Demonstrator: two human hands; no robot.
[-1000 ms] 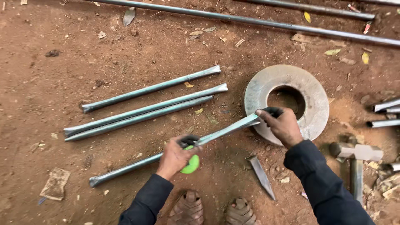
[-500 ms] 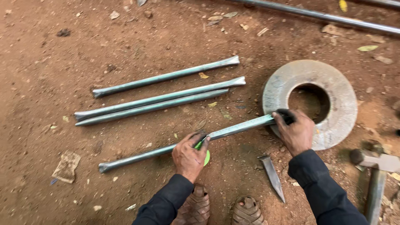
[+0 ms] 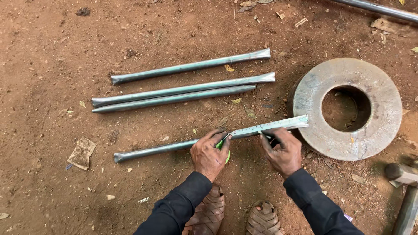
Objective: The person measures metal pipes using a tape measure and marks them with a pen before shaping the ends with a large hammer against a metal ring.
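The metal pipe lies on dirt, its flattened end resting on the steel ring. Left hand clamps a green tape measure beside it; right hand pinches a marker (barely visible). The tape could slip, skewing the mark.

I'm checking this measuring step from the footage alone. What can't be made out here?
- Head view: tape measure markings, too small to read.
- Green tape case, mostly hidden under the left hand.
- Whatever the right hand pinches is covered by its fingers.
- Hammer, cut off by the frame's right and bottom edges.
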